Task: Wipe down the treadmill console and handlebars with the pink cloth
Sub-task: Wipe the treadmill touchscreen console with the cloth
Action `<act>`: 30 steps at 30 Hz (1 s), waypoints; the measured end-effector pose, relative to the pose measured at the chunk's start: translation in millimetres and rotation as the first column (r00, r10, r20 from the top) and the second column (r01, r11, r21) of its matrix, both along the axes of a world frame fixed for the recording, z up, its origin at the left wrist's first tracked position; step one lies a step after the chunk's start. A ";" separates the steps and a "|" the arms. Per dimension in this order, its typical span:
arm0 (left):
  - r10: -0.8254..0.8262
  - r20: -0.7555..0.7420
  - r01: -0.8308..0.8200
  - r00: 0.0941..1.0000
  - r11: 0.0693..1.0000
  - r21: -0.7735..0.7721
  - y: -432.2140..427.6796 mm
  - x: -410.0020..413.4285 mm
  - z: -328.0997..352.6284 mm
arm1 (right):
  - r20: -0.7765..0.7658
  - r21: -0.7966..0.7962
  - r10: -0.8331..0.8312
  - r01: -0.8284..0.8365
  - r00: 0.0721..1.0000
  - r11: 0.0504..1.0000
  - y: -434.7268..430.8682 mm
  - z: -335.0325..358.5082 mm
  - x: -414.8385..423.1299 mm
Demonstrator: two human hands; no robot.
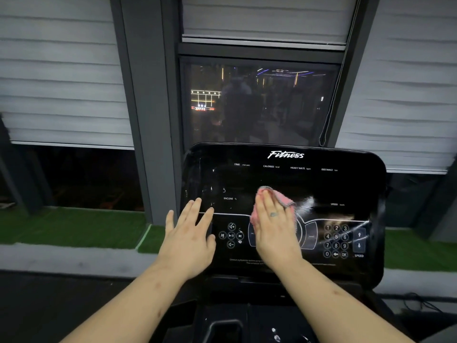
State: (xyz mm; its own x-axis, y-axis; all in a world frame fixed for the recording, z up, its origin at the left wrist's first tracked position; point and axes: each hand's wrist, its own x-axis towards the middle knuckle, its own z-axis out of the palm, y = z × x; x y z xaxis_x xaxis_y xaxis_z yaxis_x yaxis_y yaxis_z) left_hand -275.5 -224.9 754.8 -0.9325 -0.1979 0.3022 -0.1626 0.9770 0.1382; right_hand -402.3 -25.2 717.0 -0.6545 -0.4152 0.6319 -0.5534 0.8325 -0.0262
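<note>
The glossy black treadmill console (pixel 321 184) fills the middle right of the view, marked "Fitness", with a number keypad at its right. My right hand (pixel 274 229) lies flat with straight fingers on the pink cloth (pixel 284 198), pressing it against the console's centre. The cloth peeks out above and beside the fingers. My left hand (pixel 189 238) is spread flat at the console's left edge, fingers straight, holding nothing. A wet streak shines to the right of the cloth. No handlebars are in view.
A dark window (pixel 259 102) with raised blinds stands just behind the console. Green artificial turf (pixel 74 226) runs along the sill at left and right. The black tray area (pixel 235 318) below the console holds a recessed cup holder.
</note>
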 end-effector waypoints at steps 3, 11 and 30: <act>-0.003 -0.021 0.003 1.000 1.000 -0.003 1.6 3.6 -7.4 | 0.003 0.063 0.094 -0.094 0.996 0.994 -27.9 -4.3 12.5; -0.009 -0.037 0.011 0.999 0.998 0.061 -1.4 20.1 -28.4 | -0.013 0.246 0.284 -0.273 0.959 0.930 -54.4 -11.1 22.0; -0.031 -0.042 0.035 0.999 0.996 0.086 -2.3 35.7 -35.7 | -0.059 0.286 0.292 -0.264 0.955 0.921 -71.3 38.4 -8.9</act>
State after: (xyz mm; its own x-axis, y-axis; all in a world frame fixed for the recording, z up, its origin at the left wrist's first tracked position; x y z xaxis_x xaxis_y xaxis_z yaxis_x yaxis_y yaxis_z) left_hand -239.8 -227.2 719.1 -0.9263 -0.1945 0.3227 -0.1231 0.9657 0.2285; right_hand -411.2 -96.5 755.4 -0.4284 -0.7361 0.5241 -0.7515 0.6122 0.2457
